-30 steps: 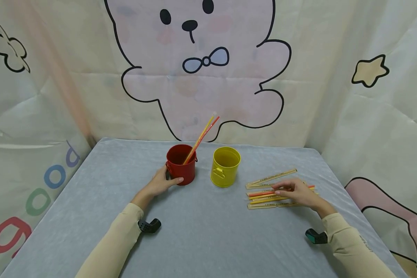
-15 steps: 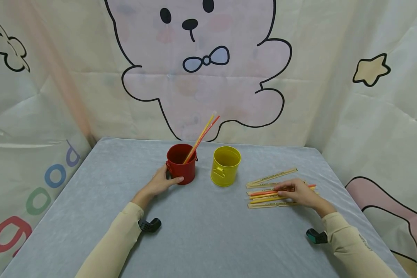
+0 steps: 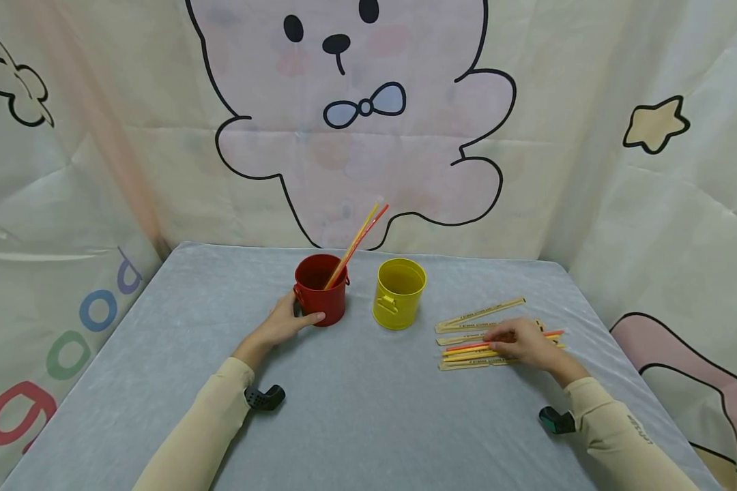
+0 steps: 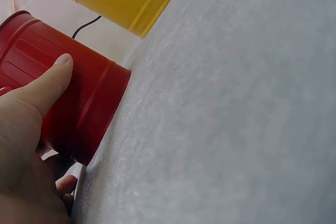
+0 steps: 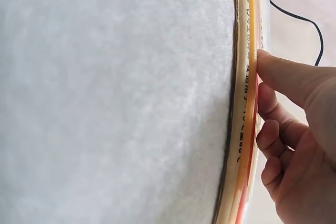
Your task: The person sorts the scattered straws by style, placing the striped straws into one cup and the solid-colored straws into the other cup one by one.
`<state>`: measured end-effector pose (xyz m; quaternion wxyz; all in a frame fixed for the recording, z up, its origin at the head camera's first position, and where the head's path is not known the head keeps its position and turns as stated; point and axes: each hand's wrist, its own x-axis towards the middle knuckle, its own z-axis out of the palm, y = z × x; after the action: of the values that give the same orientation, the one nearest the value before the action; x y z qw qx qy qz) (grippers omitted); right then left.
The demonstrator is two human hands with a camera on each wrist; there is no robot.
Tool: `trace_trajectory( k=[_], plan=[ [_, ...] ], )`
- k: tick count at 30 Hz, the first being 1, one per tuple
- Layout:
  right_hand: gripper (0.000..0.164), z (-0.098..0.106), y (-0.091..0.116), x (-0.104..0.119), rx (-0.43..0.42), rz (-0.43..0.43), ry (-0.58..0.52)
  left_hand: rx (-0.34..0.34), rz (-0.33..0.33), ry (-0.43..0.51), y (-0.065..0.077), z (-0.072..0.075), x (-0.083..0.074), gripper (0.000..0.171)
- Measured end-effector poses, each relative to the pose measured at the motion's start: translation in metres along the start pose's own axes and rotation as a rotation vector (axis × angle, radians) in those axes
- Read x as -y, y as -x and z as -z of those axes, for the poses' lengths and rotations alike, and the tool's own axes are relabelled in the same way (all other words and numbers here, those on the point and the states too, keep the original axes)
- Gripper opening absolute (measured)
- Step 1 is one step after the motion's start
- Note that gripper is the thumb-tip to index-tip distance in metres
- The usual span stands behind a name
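My left hand (image 3: 280,323) holds a small red bucket (image 3: 328,308) low on its side. In the left wrist view the thumb (image 4: 55,80) lies along the red wall, with the other fingers partly hidden behind. One yellow and one red straw (image 3: 368,230) lean out of this bucket. On the right, my right hand (image 3: 524,343) is over a row of straws and pinches a red straw (image 3: 463,348) with thumb and fingertips. Yellow straws (image 3: 460,356) lie right beside it. Close up in the right wrist view, the thumb (image 5: 283,72) is against the yellow and red straws.
A yellow bucket (image 3: 399,303) stands upright between the red bucket and the straws. Several paper-wrapped straws (image 3: 488,310) lie around the coloured ones. Light blue cloth (image 3: 381,409) covers the table, and a printed curtain (image 3: 129,204) hangs behind it.
The red straw has shifted slightly toward the near side, close against the yellow ones, as my right hand moved a little. My left hand and both buckets stay in place.
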<state>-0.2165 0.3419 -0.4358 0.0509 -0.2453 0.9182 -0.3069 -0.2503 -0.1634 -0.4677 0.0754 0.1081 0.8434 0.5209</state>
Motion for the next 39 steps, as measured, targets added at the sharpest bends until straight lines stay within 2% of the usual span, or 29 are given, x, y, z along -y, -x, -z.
trace_trajectory(
  k=[4, 12, 18, 23, 32, 39],
  plan=[
    [0.008, 0.0, -0.001, 0.001, 0.006, -0.015, 0.005, -0.002, -0.005, -0.005, 0.001, 0.0, -0.001, 0.085],
    [0.005, 0.005, 0.0, -0.001, -0.007, -0.041, -0.119, 0.0, -0.016, 0.01, -0.002, 0.0, 0.002, 0.084],
    [0.004, 0.014, -0.002, 0.001, -0.03, -0.005, -0.109, -0.004, -0.014, 0.005, -0.002, 0.001, 0.001, 0.084],
    [0.004, 0.021, -0.002, 0.011, -0.043, 0.001, -0.131, 0.003, -0.024, 0.013, 0.0, 0.001, 0.001, 0.083],
    [0.008, 0.032, -0.006, 0.035, -0.116, 0.016, -0.045, 0.006, -0.022, 0.022, 0.0, 0.0, 0.001, 0.083],
    [0.011, 0.035, -0.011, 0.051, -0.153, 0.055, -0.056, 0.009, -0.029, 0.024, -0.001, 0.0, 0.002, 0.083]
  ],
)
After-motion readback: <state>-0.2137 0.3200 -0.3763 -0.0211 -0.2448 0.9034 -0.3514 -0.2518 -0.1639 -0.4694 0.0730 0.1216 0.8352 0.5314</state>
